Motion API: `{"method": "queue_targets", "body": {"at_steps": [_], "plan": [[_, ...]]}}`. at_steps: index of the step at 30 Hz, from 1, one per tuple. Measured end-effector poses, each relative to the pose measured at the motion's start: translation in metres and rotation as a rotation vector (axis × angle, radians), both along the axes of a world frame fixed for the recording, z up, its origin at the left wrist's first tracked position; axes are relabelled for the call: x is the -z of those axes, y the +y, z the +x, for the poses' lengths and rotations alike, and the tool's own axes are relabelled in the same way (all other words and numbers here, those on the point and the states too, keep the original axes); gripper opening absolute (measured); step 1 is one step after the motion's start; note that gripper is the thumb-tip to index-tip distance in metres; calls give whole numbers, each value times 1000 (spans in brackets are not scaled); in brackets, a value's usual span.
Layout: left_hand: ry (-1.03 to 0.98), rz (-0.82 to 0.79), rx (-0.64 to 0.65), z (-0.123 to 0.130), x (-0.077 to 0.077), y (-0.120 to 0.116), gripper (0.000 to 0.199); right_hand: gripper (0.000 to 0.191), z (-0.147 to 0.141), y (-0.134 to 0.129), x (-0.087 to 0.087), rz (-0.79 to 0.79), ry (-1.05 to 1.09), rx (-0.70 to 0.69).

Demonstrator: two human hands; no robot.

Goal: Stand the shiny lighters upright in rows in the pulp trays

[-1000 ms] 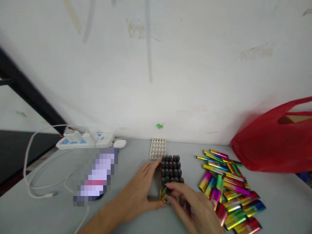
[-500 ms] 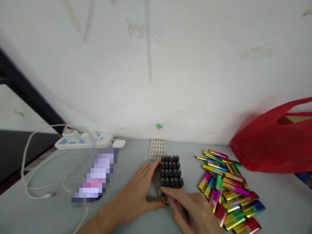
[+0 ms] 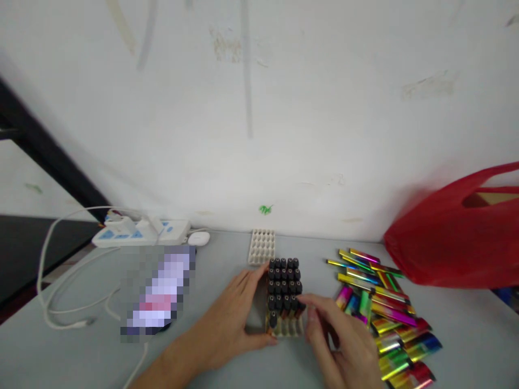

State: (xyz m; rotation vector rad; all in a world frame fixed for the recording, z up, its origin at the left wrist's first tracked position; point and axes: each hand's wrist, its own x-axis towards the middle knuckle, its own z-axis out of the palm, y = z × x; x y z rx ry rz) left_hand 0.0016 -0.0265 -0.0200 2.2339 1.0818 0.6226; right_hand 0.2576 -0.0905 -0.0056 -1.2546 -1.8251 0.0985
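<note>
My left hand [image 3: 229, 319] spans the left side of a pale slotted tray [image 3: 290, 327], with its index finger at the far left corner and its thumb at the near one. Upright black-capped pieces [image 3: 285, 286] fill the tray's far rows. A single one [image 3: 273, 319] stands at the left of the nearest row, beside bare slots. Beside the tray's right edge is my right hand [image 3: 343, 337]; its index fingertip touches the rightmost cap of the second-nearest row. The thumb is a little apart from that finger, and nothing shows between them.
Shiny multicoloured metallic tubes [image 3: 393, 313] lie heaped on the right. A second pale slotted tray [image 3: 262, 246] rests near the wall. A red bag [image 3: 458, 243] stands at the back right. Leftward are a blurred phone [image 3: 162, 292], a white power strip [image 3: 170, 232], cables and a white case [image 3: 198, 238].
My right hand has moved from the tray's near left corner to its right edge, uncovering the lone black-capped piece and the bare slots. The left hand has stayed at the tray.
</note>
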Motion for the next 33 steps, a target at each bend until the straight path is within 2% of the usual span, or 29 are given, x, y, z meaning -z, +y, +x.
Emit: {"method": "queue_targets", "body": {"at_steps": [4, 7, 10, 14, 16, 21, 27, 29, 33], "plan": [[10, -4, -4, 0, 0, 0, 130, 22, 12, 8, 1, -17, -49, 256], [29, -11, 2, 0, 0, 0, 132, 25, 21, 15, 6, -20, -210, 387], [35, -11, 4, -1, -1, -1, 133, 26, 26, 17, 8, -58, -394, 476], [47, -22, -2, 0, -2, -1, 136, 22, 26, 17, 6, -113, -517, 549], [51, -32, 3, 0, -2, 0, 137, 24, 26, 16, 7, -92, -543, 549], [31, -19, 7, -1, 1, 0, 135, 25, 28, 16, 18, -90, -473, 437], [21, -15, -4, -1, 2, 0, 133, 20, 24, 18, 33, -127, -323, 216], [33, -17, -10, -1, 1, 0, 135, 22, 22, 21, 34, -84, -351, 212], [41, -19, -18, 0, 2, 0, 135, 32, 20, 25, 34, -45, -455, 304]]}}
